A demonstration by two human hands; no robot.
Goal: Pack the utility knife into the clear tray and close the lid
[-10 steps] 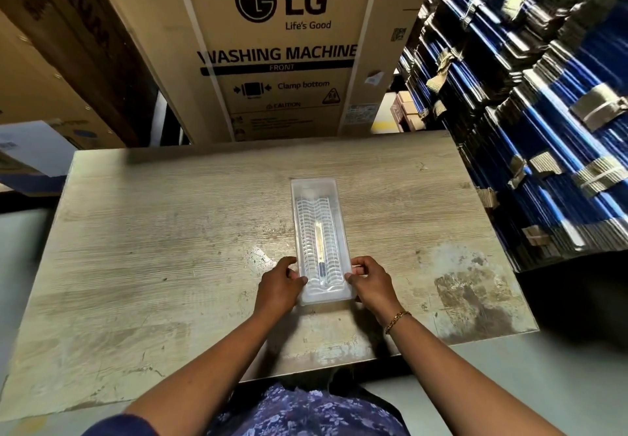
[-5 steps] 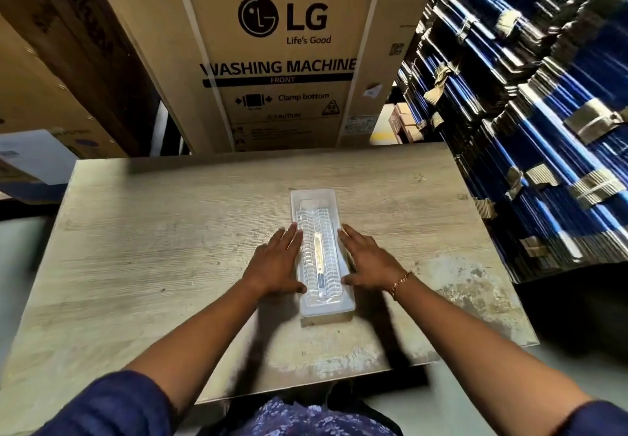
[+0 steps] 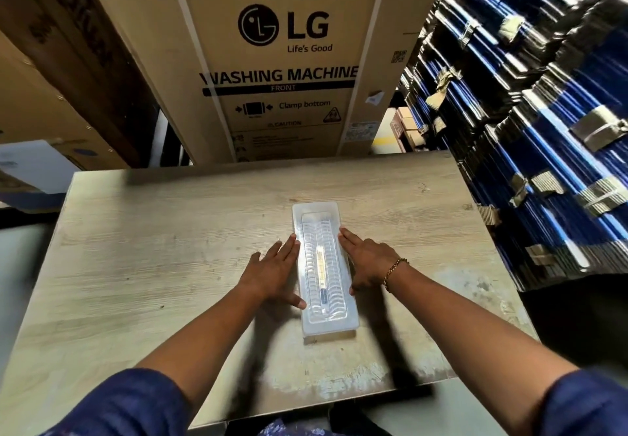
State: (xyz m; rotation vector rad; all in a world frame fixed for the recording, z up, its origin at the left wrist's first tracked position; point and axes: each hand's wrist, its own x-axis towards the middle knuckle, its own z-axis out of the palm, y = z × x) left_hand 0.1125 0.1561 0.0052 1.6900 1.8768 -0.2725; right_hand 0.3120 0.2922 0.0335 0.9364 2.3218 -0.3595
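A long clear plastic tray (image 3: 316, 211) lies lengthwise in the middle of the wooden table (image 3: 136, 265), its ribbed clear lid down over it. Through the lid a slim utility knife (image 3: 321, 275) shows, yellow and dark, lying along the tray's length. My left hand (image 3: 272, 270) lies flat on the table with fingers straight, pressed against the tray's left side. My right hand (image 3: 367, 260), with a gold bracelet at the wrist, lies flat against the tray's right side. Neither hand grips anything.
A tall LG washing machine carton (image 3: 282, 61) stands behind the table's far edge. Stacks of blue and black flattened boxes (image 3: 543, 129) crowd the right side. More cartons (image 3: 51, 78) stand at the left. The table's near edge runs just under my forearms.
My hands have left the tray's near end, where the fingers pinched it, and slid forward along both long sides to lie flat. The tray has stayed in place.
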